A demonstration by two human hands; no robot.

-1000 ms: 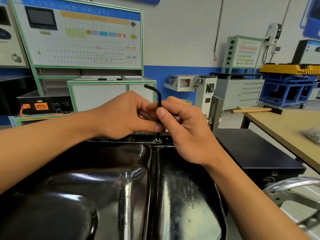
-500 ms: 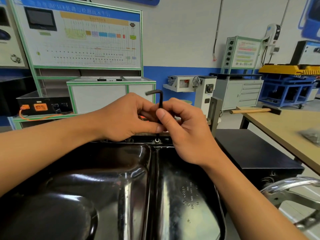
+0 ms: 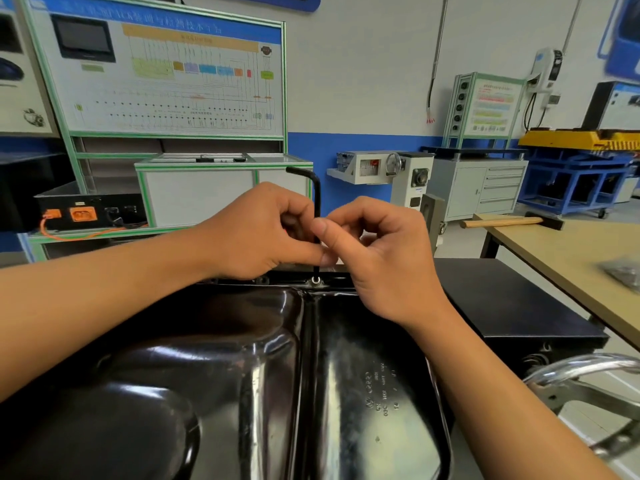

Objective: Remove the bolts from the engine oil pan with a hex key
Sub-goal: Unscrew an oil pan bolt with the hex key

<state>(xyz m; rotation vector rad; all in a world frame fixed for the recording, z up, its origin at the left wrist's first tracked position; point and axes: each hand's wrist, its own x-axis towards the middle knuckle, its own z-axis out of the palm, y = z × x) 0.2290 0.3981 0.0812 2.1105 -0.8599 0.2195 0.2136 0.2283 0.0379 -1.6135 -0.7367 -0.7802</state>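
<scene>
Black and glossy, the oil pan (image 3: 242, 375) filled the lower view, its far flange running just beneath both hands. On that edge sat the bolt (image 3: 316, 280), with another fastener (image 3: 262, 280) close to its left. The hex key (image 3: 317, 202) stood upright in the bolt head, long axis vertical, tip down, and its short arm pointed left above the knuckles with open air around it. The left hand (image 3: 263, 233) pinched the shaft between thumb and curled fingers. The right hand (image 3: 381, 258) met it from the other side, thumb against the shaft and fingers curled round it. To the right lay a black cabinet top (image 3: 512, 299), then a wooden table (image 3: 571, 258) carrying a hammer (image 3: 502, 222).
</scene>
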